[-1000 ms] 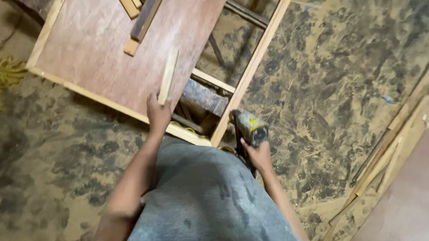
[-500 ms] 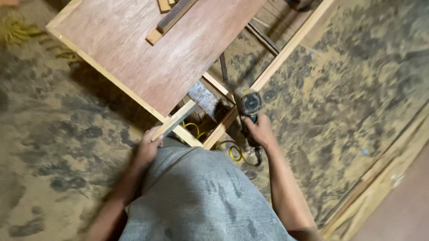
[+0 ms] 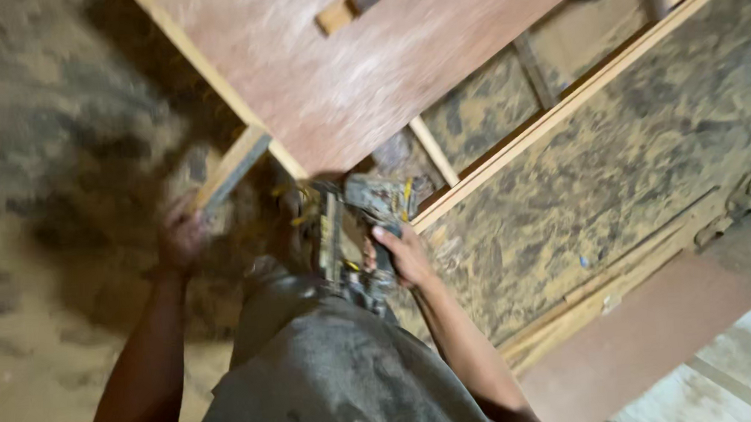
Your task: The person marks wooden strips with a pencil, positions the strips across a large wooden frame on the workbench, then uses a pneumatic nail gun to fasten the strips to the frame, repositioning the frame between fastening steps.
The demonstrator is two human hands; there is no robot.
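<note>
Head view: left hand (image 3: 182, 238) is closed on a wood strip (image 3: 232, 169) whose long axis runs toward 1 o'clock, to the panel (image 3: 368, 66) corner. Right hand (image 3: 405, 254) is wrapped on a nail gun (image 3: 351, 229) at 3 o'clock of it.

This is a carpentry workshop or building site. A reddish plywood panel (image 3: 368, 66) edged with pale timber framing (image 3: 575, 98) lies just ahead of the right hand (image 3: 404, 257), which grips a power tool (image 3: 351, 238). Loose wooden battens (image 3: 594, 302) lie on the rough, dusty floor (image 3: 48, 339) to that hand's right.
</note>
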